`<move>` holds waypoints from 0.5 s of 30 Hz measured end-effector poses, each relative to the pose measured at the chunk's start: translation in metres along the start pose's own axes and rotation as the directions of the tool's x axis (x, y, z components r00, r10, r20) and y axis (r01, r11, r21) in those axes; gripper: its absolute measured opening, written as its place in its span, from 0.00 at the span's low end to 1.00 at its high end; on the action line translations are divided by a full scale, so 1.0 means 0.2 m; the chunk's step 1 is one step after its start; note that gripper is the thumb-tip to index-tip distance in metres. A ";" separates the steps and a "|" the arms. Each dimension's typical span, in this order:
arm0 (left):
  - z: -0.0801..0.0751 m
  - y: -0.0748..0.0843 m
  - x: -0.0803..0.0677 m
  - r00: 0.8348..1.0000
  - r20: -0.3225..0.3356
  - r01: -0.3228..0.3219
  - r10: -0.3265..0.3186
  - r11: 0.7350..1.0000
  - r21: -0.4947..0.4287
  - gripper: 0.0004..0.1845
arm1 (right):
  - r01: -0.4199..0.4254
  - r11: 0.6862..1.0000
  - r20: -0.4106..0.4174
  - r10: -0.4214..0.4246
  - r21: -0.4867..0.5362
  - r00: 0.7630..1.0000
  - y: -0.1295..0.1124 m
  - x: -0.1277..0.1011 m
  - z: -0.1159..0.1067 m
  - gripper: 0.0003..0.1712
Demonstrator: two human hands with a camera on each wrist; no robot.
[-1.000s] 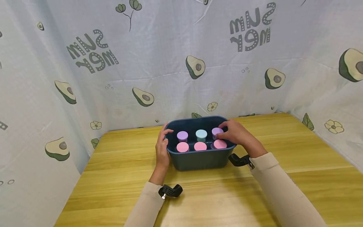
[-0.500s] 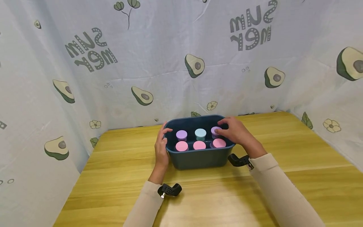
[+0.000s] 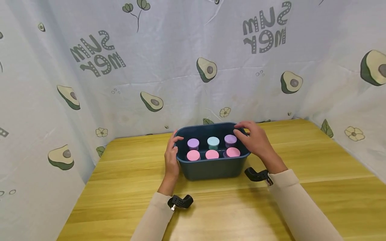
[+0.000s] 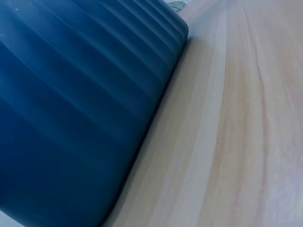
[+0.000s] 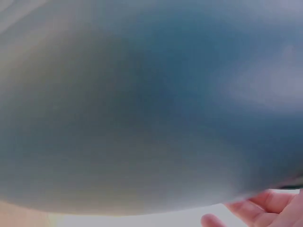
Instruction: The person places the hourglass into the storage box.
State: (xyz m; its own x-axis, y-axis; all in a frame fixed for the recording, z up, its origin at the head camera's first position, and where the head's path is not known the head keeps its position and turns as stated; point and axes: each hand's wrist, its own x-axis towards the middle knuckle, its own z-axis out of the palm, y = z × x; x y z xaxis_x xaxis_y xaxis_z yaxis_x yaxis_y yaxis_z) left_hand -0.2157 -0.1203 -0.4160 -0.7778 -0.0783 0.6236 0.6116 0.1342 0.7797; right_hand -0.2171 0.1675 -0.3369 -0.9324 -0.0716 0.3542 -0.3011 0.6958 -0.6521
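A dark blue oblong tub (image 3: 215, 170) stands on the table, with two rows of small round-lidded pots inside. Its back row has a purple-lidded pot (image 3: 193, 143), a light-blue-lidded pot (image 3: 213, 142) and another purple-lidded pot (image 3: 230, 140). Pink-lidded pots (image 3: 212, 154) fill the front row. My left hand (image 3: 172, 158) holds the tub's left end, a finger bent over the rim. Over the right end, my right hand (image 3: 255, 138) has thumb and fingers spread apart, holding nothing, beside the right purple-lidded pot. In the right wrist view its fingers (image 5: 265, 208) show at the lower corner.
The wooden table (image 3: 129, 180) reaches back to a hanging cloth (image 3: 178, 67) printed with avocados. Ribbed tub walls (image 4: 85, 94) fill much of the left wrist view. Black wrist cameras (image 3: 256, 174) sit at both cuffs.
My right hand has let go of the right purple-lidded pot and drawn back up and to the right, its fingers spreading. That pot stays in the tub. My left hand keeps its place.
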 end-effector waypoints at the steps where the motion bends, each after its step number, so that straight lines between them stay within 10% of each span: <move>1: 0.00 0.00 0.00 1.000 0.001 0.000 0.000 1.000 -0.001 0.22 | 0.006 1.000 -0.014 -0.006 0.009 1.000 0.00 -0.01 0.00 0.20; 15: -0.07 0.17 -0.01 0.999 0.023 0.045 -0.045 0.999 0.002 0.22 | 0.042 0.999 -0.064 -0.042 0.004 0.997 0.01 -0.05 -0.05 0.22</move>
State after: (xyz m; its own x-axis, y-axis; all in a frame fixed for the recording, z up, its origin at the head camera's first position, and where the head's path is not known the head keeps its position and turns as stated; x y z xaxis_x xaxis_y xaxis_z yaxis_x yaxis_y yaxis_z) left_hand -0.1915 -0.1290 -0.3904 -0.8076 -0.0614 0.5865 0.5758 0.1323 0.8068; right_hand -0.2054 0.1771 -0.3344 -0.9045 -0.0548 0.4229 -0.3406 0.6896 -0.6391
